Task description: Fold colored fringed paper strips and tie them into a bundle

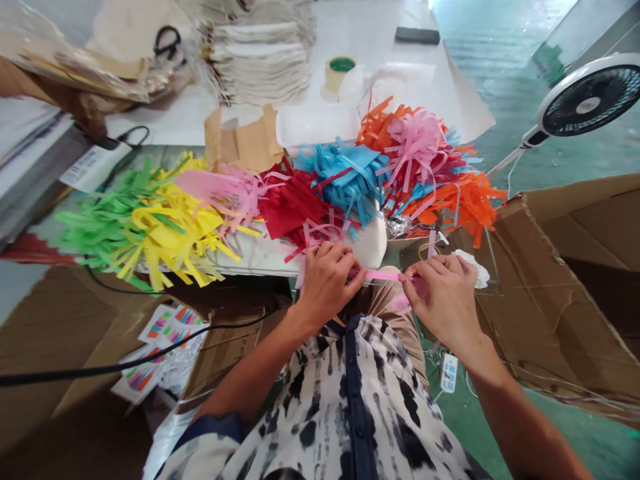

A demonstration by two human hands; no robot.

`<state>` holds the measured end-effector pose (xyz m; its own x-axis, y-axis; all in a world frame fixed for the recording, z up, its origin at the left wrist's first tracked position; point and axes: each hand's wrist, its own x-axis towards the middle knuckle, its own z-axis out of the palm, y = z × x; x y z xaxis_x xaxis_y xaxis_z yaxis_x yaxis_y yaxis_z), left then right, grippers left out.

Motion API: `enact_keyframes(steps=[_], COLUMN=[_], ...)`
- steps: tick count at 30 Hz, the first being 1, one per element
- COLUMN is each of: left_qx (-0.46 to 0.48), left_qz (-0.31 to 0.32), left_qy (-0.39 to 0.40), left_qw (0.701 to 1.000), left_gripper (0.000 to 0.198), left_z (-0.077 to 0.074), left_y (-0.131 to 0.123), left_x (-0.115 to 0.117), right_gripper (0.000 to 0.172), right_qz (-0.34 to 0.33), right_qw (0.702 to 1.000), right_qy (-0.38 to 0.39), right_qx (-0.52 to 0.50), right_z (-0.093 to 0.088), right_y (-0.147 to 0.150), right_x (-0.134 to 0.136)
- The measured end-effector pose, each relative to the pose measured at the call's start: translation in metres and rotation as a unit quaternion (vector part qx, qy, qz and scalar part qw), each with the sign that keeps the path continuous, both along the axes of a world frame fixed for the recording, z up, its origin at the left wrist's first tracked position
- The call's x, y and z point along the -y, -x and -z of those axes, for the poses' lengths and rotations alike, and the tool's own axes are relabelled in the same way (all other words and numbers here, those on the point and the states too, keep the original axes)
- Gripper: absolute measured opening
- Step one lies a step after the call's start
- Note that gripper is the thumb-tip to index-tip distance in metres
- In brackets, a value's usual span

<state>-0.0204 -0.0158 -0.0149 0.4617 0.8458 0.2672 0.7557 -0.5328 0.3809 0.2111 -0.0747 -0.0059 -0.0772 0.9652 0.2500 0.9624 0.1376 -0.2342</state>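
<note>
Both of my hands pinch a rolled pink paper strip (383,275) held level just in front of my body. My left hand (327,281) grips its left end with closed fingers. My right hand (443,297) grips the right end, where more pink paper (400,303) hangs below the fingers. Beyond my hands, piles of fringed tissue paper lie on the table: green (103,223), yellow (173,233), pink (225,190), red (293,207), blue (347,173) and orange (463,200).
A tape roll (339,73), a white tray (315,123), stacked cloth bags (260,60) and scissors (167,41) sit farther back. An open cardboard box (565,287) stands to the right, a fan (587,100) beyond it. A black cable (125,363) and printed cards (160,333) lie lower left.
</note>
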Motion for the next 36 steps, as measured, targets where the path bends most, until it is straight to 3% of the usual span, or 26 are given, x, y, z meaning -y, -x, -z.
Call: enact_keyframes(steps=[8,10,13,15,18,21,25,30,33,36], left_qx=[-0.013,-0.017,-0.014,-0.003,0.013,0.024,0.011,0.023,0.056,0.040], left_qz=[0.000,-0.002,0.005,0.013,0.015,0.001,-0.027,-0.070,0.037,0.162], left_qy=[-0.008,-0.004,-0.001,0.002,0.005,-0.003,-0.057,-0.212,-0.244,-0.198], left_qw=[1.000,1.000,1.000,1.000,1.000,1.000,0.998,0.975,0.967,0.966], left_gripper=[0.014,0.014,0.013,0.011,0.008,0.008,0.006,0.007,0.012,0.009], left_z=[-0.005,-0.008,-0.012,-0.012,-0.010,-0.007,-0.007,-0.009,-0.001,0.011], left_y=[-0.002,-0.002,-0.003,-0.003,-0.002,0.000,0.008,0.012,0.005,-0.004], left_x=[-0.001,-0.001,-0.003,-0.003,-0.003,-0.004,-0.008,-0.002,0.007,0.012], right_gripper=[0.011,0.023,0.038,0.038,0.039,0.031,0.027,0.024,0.020,0.015], right_qz=[0.042,0.027,-0.073,-0.108,-0.075,-0.057,-0.049,-0.071,-0.080,-0.092], right_qw=[0.998,0.997,0.990,0.986,0.988,0.980,0.978,0.969,0.971,0.978], right_qy=[-0.016,-0.050,-0.098,-0.105,-0.119,-0.179,-0.190,-0.228,-0.222,-0.187], right_qx=[0.034,0.055,0.070,0.068,0.068,0.069,0.063,0.058,0.032,-0.012], right_z=[-0.005,-0.004,0.004,0.013,0.026,0.037,0.042,0.042,0.040,0.036], right_y=[0.006,0.008,0.013,0.017,0.023,0.025,0.022,0.020,0.019,0.014], right_x=[0.000,0.004,0.014,0.020,0.026,0.026,0.025,0.024,0.022,0.019])
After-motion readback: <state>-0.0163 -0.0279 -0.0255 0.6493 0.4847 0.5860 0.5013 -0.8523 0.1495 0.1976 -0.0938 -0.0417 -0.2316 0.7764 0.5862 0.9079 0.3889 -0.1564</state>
